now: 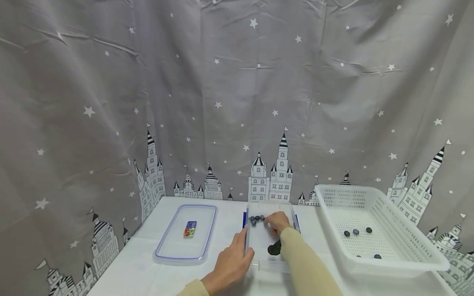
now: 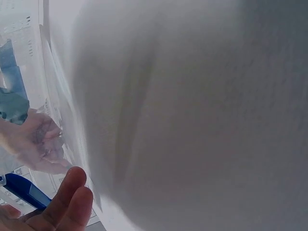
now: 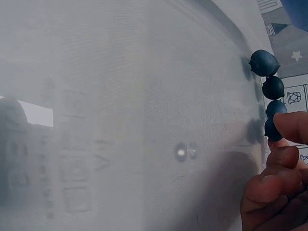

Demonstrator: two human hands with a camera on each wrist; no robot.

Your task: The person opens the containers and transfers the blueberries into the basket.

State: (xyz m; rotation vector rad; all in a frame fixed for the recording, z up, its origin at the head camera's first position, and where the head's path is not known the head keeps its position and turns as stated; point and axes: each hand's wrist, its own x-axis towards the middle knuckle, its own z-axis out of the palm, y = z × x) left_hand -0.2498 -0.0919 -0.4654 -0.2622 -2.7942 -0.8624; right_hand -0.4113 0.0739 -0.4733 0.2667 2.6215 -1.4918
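Observation:
In a clear plastic box (image 1: 259,265) with blue side clips, several blueberries (image 1: 253,218) sit by the far left corner. My right hand (image 1: 278,222) reaches inside and pinches a blueberry (image 3: 271,131) between thumb and finger, at the near end of a row of berries along the wall. The left hand (image 1: 233,261) rests against the box's left side with fingers extended, close to a blue clip (image 2: 26,190). Through the clear wall, the left wrist view shows the right hand. A dark object (image 1: 274,248) shows under the right sleeve; its kind is unclear.
To the left, a clear lid (image 1: 172,242) with a blue seal and a small colourful label (image 1: 190,229) lies flat on the white table. On the right stands a white perforated basket (image 1: 392,265) with several loose blueberries (image 1: 356,232), set over another white tray (image 1: 418,285). A grey curtain (image 1: 229,82) hangs behind.

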